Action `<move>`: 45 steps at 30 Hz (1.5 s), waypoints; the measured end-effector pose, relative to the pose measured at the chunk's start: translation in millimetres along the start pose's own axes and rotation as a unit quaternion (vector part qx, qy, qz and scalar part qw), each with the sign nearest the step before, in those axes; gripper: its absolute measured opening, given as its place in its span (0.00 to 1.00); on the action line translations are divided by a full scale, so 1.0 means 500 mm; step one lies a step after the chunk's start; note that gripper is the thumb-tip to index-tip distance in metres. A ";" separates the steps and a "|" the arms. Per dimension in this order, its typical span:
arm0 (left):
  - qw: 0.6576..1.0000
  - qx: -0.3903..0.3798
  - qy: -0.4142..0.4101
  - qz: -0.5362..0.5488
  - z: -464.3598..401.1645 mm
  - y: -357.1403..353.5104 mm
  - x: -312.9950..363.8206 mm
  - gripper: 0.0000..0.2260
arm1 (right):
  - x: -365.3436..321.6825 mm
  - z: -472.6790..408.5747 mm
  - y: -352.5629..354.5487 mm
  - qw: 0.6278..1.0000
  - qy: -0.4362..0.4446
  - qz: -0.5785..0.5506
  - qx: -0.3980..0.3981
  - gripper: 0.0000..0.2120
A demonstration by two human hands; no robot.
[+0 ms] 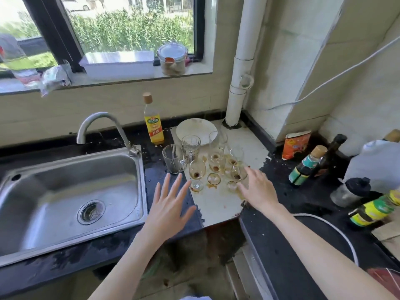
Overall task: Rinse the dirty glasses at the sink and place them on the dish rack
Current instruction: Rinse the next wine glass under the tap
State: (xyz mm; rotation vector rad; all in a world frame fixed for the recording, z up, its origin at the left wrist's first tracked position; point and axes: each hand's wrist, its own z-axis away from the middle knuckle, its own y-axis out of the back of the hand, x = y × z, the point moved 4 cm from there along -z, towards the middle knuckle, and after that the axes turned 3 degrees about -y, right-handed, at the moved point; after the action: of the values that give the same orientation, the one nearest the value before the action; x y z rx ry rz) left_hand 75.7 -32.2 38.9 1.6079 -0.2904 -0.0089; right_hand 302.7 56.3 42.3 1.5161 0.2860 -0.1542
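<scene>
Several dirty glasses with brown residue stand on a white board (218, 202) right of the sink: a stemless glass (197, 169), a small one (214, 179), a tall one (216, 158), a ribbed mug (173, 159) and a faceted tumbler (190, 148). Brown liquid stains the board around them. My left hand (170, 204) hovers open, fingers spread, just short of the mug. My right hand (257, 187) reaches in from the right, fingers spread, its tips at the rightmost glass (238, 174); I cannot tell if it touches. The steel sink (65, 191) lies at left under a curved tap (101, 128). No dish rack is in view.
A white plate (195, 128) and a yellow oil bottle (152, 122) stand behind the glasses. Sauce bottles (307, 167), jars (376, 208) and an orange packet (295, 144) crowd the dark counter at right. A white pipe (240, 83) runs up the corner. A jar (172, 59) sits on the windowsill.
</scene>
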 end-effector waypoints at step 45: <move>0.850 0.133 0.259 0.439 0.123 0.023 -0.486 0.24 | -0.699 -0.050 -0.202 0.871 0.196 -0.255 -0.372 0.38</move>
State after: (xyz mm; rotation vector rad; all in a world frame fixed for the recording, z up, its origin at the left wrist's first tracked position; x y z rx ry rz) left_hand -172.4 -46.3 4.5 1.5447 -0.5959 1.1984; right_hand -61.8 48.9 42.3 0.6597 0.9595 -0.1277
